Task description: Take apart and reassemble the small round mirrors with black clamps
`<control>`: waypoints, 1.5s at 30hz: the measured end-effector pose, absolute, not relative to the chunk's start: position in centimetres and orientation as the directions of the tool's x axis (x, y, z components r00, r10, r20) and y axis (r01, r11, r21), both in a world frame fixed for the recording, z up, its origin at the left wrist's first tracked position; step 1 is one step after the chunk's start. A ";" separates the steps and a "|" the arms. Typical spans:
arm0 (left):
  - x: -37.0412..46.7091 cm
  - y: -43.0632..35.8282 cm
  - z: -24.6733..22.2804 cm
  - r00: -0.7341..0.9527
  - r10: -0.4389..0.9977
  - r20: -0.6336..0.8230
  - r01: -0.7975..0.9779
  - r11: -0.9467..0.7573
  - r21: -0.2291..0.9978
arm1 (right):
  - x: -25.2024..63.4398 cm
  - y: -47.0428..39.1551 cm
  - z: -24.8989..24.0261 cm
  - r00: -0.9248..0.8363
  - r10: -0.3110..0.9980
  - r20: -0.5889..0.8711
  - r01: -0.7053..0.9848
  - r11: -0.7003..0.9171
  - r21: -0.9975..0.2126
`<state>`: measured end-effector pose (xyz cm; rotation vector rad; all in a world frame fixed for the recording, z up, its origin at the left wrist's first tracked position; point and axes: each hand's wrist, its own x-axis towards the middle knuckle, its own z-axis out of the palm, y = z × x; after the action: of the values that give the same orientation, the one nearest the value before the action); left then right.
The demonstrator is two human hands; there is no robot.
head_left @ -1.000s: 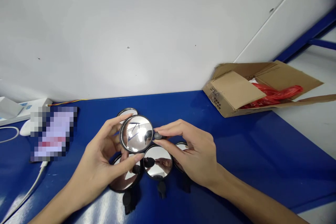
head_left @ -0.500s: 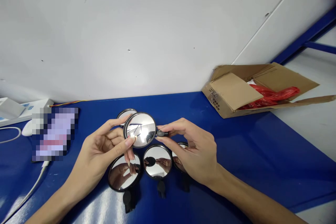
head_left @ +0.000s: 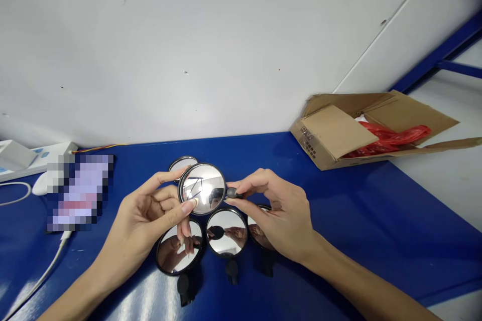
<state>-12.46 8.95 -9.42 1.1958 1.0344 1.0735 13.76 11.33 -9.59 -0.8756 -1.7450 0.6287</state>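
5 mirrs [head_left: 203, 188], 2 hands [head_left: 282, 215], 1 cdbd box [head_left: 335, 133]

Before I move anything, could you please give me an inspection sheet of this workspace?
Surface: blue tabletop, glossy, with light reflections.
Job's things: one raised round mirror; four other round mirrors on the tabletop, the rightmost partly hidden.
Clutter: open cardboard box holding red plastic; phone, screen pixelated.
Grip: left hand on raised mirror's rim; right hand pinching the black fitting beside it.
Cables: white cable at phone; red and yellow wires near wall.
Surroundings: pale wall behind; blue frame right.
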 end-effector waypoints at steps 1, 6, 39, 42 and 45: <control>-12.5 8.9 -9.4 0.187 0.982 -0.036 -0.078 0.052 0.996 | 13.8 11.4 -9.6 -0.201 0.801 0.564 0.250 0.599 -0.761; -12.5 8.9 -9.4 0.173 0.985 -0.003 -0.105 0.022 0.994 | 13.9 11.6 -9.8 -0.227 0.761 0.608 0.246 0.649 -0.720; -13.0 9.0 -10.0 0.059 0.985 -0.165 -0.119 0.171 0.978 | 14.7 11.9 -9.5 -0.555 0.597 0.580 0.173 0.764 -0.621; -13.1 9.0 -10.0 0.065 0.984 -0.167 -0.130 0.175 0.976 | 14.7 11.8 -9.4 -0.533 0.571 0.624 0.161 0.793 -0.588; -13.2 9.0 -10.0 0.066 0.982 -0.175 -0.129 0.182 0.975 | 14.6 11.8 -9.3 -0.515 0.554 0.654 0.157 0.811 -0.563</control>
<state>-13.19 9.04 -9.99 1.0056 1.1512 1.0985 14.60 11.76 -9.33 -0.5238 -2.0850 0.5523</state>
